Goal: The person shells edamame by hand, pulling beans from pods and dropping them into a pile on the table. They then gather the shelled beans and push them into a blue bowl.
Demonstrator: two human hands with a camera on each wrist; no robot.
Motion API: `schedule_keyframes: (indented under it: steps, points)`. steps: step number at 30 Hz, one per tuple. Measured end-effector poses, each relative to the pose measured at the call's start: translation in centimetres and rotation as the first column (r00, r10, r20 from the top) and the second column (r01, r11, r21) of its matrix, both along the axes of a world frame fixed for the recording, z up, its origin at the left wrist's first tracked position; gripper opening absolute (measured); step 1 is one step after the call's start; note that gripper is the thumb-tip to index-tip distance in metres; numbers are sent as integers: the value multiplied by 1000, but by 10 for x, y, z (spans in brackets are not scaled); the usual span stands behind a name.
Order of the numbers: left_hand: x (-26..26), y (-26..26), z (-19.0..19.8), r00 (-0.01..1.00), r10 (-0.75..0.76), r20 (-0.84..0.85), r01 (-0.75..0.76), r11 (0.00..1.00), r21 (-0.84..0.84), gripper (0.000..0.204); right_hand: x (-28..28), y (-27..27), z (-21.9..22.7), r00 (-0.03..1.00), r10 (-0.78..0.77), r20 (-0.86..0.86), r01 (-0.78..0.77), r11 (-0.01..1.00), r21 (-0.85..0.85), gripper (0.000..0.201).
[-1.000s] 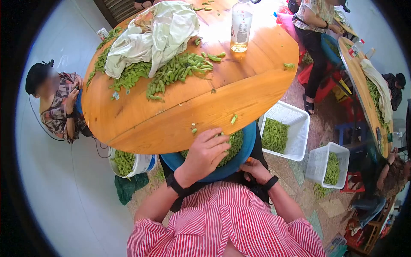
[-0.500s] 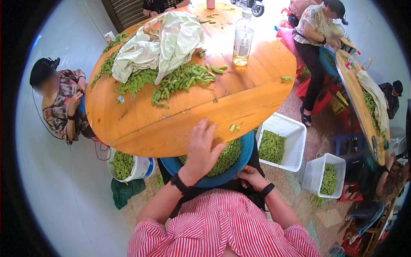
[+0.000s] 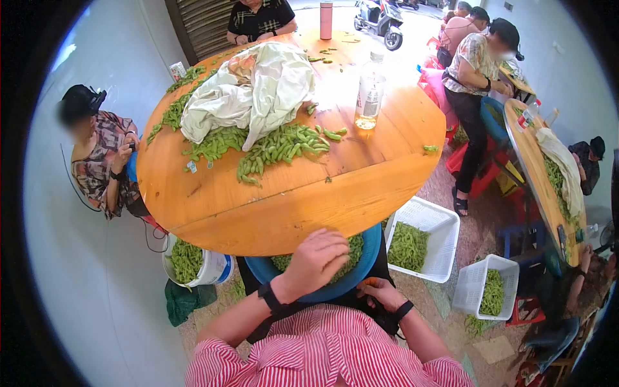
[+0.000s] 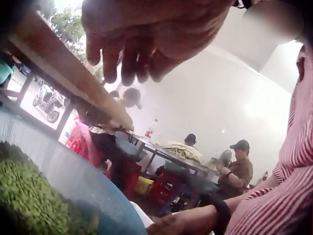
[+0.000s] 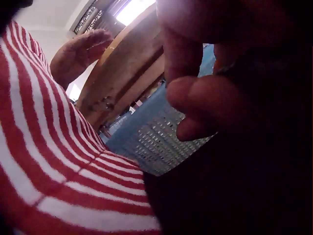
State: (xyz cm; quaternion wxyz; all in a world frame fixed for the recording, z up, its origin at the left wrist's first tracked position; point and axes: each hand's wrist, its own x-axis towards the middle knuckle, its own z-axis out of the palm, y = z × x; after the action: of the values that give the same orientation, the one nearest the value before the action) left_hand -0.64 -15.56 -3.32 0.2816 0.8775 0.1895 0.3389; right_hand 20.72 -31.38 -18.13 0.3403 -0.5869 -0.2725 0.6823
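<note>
My left hand [image 3: 317, 259] hangs palm down over a blue basket [image 3: 371, 264] on my lap, just below the table's near edge. Its fingers are relaxed and slightly bent, with nothing between them in the left wrist view. Small shelled green soybeans [image 4: 34, 196] fill the basket. Beside the basket's right rim is my right hand [image 3: 383, 295], its fingers bent in. The right wrist view shows the curled fingers [image 5: 205, 100] close to the basket's slotted side in deep shadow; I cannot tell whether they hold something. Green soybean pods [image 3: 280, 149] lie on the wooden table [image 3: 290, 213].
A pale cloth [image 3: 248, 93] covers part of the pod heap. A clear bottle [image 3: 371, 97] stands right of it. White crates [image 3: 445, 258] with pods sit at my right, a white bucket [image 3: 213, 264] at my left. People [image 3: 106, 155] sit around.
My left hand reached onto the table edge, then came back over the basket; the loose bits there are gone. Something orange at my right hand is no longer visible. The head view has tilted up.
</note>
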Motion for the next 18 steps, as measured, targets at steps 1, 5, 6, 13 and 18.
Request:
schedule_keyframes:
  steps: [1,5,6,13,18]
  points:
    - [-4,8,1,998,38,-54,-38,999,17,29,0,-1,2,1000,-4,6,4,1000,-3,29]
    - [2,56,-2,919,302,-255,-261,948,183,63,0,1,0,1000,12,23,-11,1000,-20,31]
    - [9,69,-6,919,304,-251,-263,947,187,63,1,0,0,999,23,35,-22,1000,-15,32]
    - [74,91,0,824,32,-565,-47,999,-11,90,9,-2,4,979,83,187,-78,996,-35,36]
    - [88,110,15,782,174,-599,-234,972,-23,94,19,-6,10,978,40,206,-39,999,-11,34]
